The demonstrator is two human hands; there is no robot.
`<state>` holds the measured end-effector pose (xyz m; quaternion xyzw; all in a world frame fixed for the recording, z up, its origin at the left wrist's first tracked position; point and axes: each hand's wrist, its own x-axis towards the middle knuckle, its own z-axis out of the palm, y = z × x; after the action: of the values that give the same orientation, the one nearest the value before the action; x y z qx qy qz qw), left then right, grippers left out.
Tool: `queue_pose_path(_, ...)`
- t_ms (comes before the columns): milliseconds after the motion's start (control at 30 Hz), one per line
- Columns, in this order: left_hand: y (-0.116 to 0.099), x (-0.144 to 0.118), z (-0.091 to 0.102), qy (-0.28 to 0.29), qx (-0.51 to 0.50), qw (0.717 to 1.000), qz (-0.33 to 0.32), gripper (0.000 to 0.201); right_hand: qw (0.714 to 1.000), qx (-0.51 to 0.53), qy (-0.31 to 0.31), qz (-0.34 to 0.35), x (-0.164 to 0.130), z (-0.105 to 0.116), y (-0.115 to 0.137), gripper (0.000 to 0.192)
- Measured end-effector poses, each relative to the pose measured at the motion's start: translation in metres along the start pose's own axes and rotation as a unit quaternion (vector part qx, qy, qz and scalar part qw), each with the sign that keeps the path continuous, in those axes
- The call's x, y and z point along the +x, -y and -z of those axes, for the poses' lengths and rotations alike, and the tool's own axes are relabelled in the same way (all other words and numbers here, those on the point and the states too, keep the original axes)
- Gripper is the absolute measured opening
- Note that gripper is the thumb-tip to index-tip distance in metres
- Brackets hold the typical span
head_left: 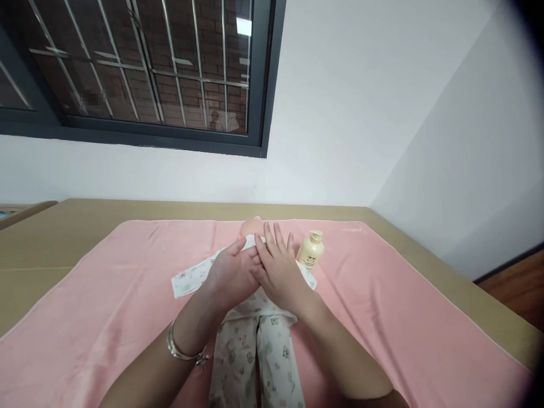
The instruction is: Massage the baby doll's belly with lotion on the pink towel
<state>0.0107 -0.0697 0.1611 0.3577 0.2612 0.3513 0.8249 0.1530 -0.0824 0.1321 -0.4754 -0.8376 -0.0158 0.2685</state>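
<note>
While two hands — left hand (232, 275), right hand (278, 266) — lie open-palmed on one doll (255, 317), one bottle (310, 249) beside.

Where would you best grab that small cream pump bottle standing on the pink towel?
Grip the small cream pump bottle around its rounded body, below the narrow pump head, coming from its right: it stands upright, the pink towel is open there, and the right hand crowds its left.
</note>
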Motion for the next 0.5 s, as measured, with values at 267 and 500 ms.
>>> queue_pose_path(267,-0.006,-0.014,0.016,0.006,0.002,0.995,-0.102,0.067,0.981,0.043,0.02,0.19,-0.031,0.001,0.052,0.094)
queue_pose_path(500,0.049,0.033,0.01,-0.055,0.135,0.987,-0.064,0.073,0.973,0.064,0.033,0.218,-0.032,-0.009,0.057,0.083)
